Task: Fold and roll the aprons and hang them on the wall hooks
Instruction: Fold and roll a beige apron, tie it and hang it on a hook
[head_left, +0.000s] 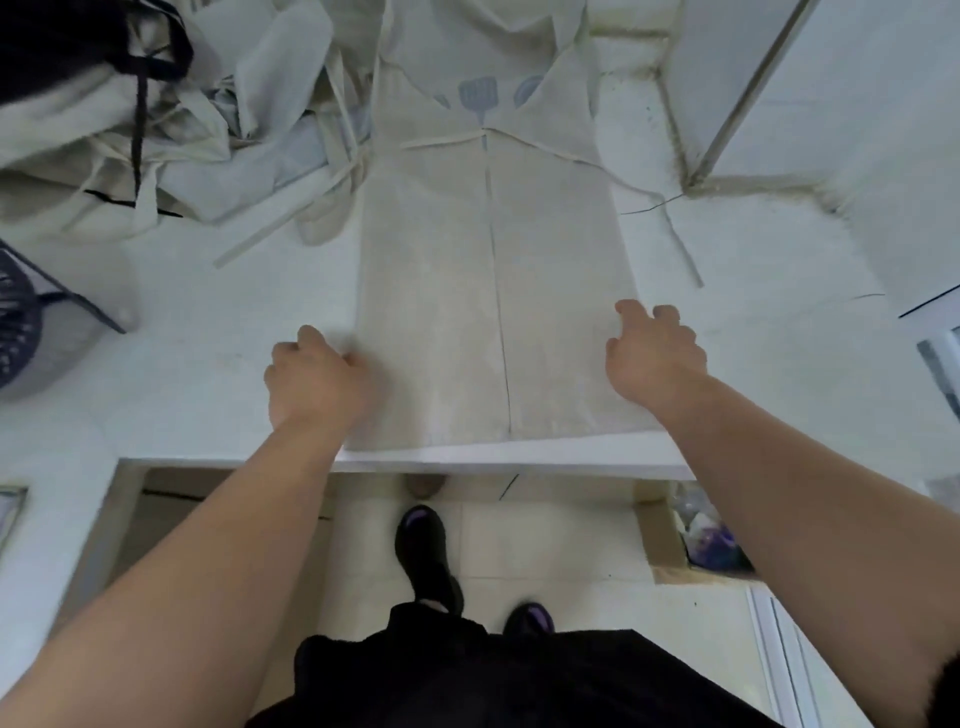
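Beige woven apron (488, 312), folded to a long strip, flat on white surface (208, 322). Left grip (317, 374) curled at its left edge, hold hidden: can't tell. Right grip (657, 353) slack, fingers loose on right edge. Crumpled pile (171, 130) top-left, cropped.

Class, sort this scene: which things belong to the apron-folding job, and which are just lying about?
Job: flat apron, apron heap, left hand, right hand, both at the flat apron's edges.
Lying about: cardboard box, dark slotted object.

Folded apron (488, 291) flat on table (208, 322); left hand (311, 379), right hand (654, 358) at its side edges.
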